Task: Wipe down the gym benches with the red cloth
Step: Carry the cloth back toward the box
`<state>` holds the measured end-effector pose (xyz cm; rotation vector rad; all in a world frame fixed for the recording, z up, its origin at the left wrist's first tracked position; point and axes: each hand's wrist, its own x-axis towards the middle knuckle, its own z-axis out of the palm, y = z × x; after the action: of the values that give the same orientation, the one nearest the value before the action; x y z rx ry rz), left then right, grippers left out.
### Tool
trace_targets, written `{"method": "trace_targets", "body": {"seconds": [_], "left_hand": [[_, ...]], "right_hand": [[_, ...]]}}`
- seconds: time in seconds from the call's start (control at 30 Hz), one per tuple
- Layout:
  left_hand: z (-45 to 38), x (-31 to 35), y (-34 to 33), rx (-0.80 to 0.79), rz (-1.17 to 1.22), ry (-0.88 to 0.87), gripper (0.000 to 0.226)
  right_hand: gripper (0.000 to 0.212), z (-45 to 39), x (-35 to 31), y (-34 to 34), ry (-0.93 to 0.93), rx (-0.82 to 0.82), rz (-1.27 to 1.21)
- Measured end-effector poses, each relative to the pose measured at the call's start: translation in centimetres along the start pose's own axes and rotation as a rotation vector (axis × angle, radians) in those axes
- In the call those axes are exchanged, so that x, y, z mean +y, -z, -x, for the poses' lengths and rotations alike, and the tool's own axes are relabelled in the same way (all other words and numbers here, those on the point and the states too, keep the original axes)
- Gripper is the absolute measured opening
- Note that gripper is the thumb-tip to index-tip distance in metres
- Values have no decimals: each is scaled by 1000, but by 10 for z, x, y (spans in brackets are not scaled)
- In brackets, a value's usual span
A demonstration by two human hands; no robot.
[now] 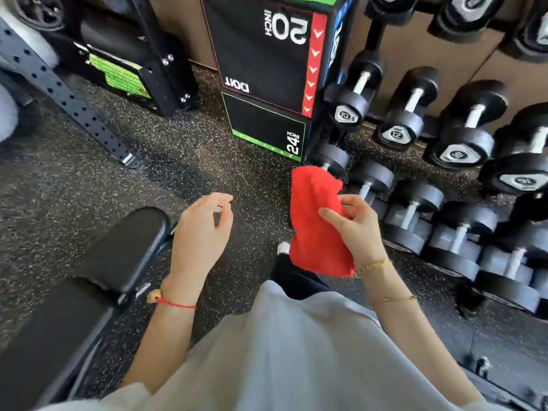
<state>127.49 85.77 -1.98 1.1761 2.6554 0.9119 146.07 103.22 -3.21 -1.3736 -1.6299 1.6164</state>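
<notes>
Rows of black rubber dumbbells with steel handles (412,114) filled the right of the frame, and a black padded plyo box with red and green edges (264,54) stood at top centre on the speckled dark rubber floor (166,161). At lower left lay the black padded gym bench (89,280). We held our left hand (201,232) above the bench end, fingers loosely curled, gripping nothing. Our right hand (358,229) pinched the soft crumpled red cloth (314,221) at centre right, hanging clear of the bench.
</notes>
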Motion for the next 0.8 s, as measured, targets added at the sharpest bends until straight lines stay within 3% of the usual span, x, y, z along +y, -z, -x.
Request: {"method": "trace_targets", "body": {"seconds": [0.47, 0.8], "left_hand": [[-260, -31, 5, 100, 13, 145, 23], [-451, -109, 4, 57, 36, 123, 24]], "right_hand": [[26, -263, -138, -116, 85, -123, 41], [29, -402, -192, -231, 19, -101, 34]]}}
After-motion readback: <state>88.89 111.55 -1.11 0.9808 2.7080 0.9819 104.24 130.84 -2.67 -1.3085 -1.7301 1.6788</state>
